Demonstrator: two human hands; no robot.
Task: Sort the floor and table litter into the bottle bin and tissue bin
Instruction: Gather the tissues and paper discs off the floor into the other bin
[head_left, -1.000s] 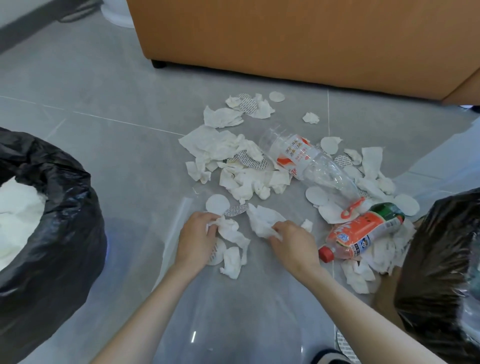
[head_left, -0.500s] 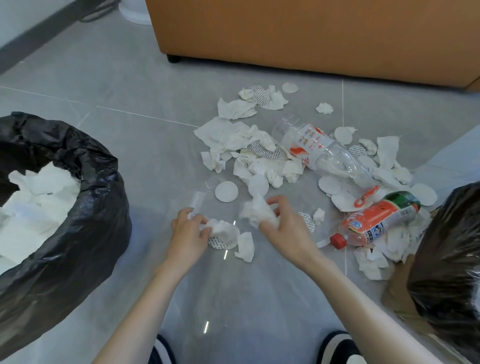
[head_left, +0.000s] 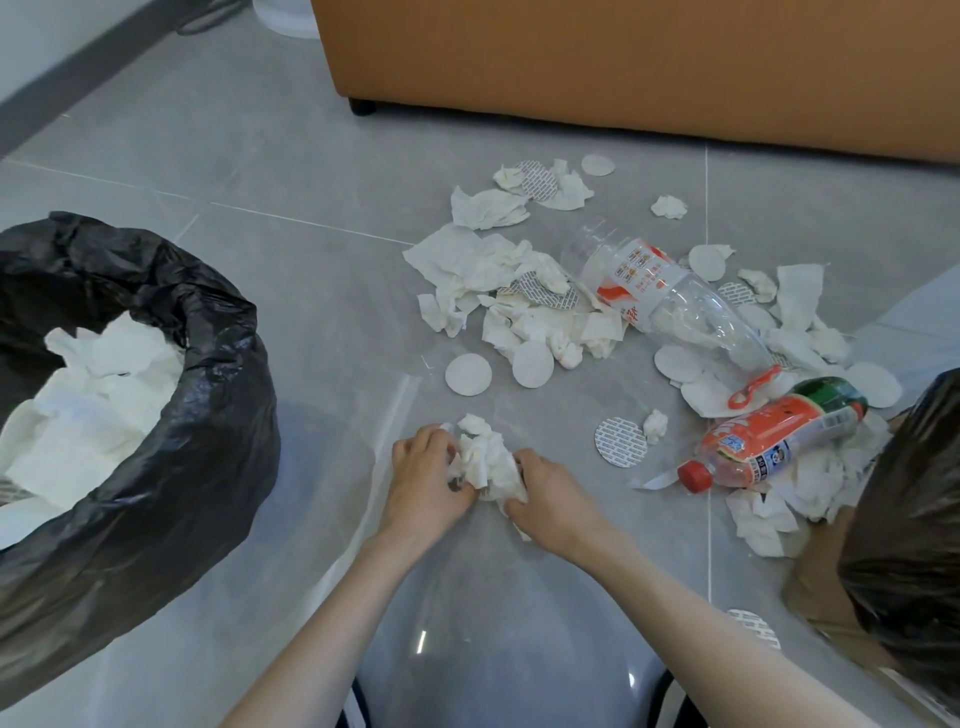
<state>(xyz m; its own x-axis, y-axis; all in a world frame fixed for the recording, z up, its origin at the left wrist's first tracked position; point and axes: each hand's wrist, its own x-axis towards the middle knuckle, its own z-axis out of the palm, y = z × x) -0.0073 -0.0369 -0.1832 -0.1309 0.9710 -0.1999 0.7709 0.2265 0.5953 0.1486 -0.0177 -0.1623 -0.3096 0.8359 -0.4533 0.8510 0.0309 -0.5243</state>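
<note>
Floor: glossy grey tiles (head_left: 260, 156); orange sofa (head_left: 623, 62) beyond the clear bottle (head_left: 670, 296).
Bottles: two, both lying down; orange-labelled bottle (head_left: 769, 441) just nearer than the clear bottle.
Bins: two, black-bagged; tissue bin (head_left: 156, 467) well left of the clear bottle, second bin (head_left: 914, 519) nearer-right.
Hands: left hand (head_left: 426, 478) and right hand (head_left: 556, 499) both clutch one tissue wad (head_left: 485, 462), nearer-left of the clear bottle.
</note>
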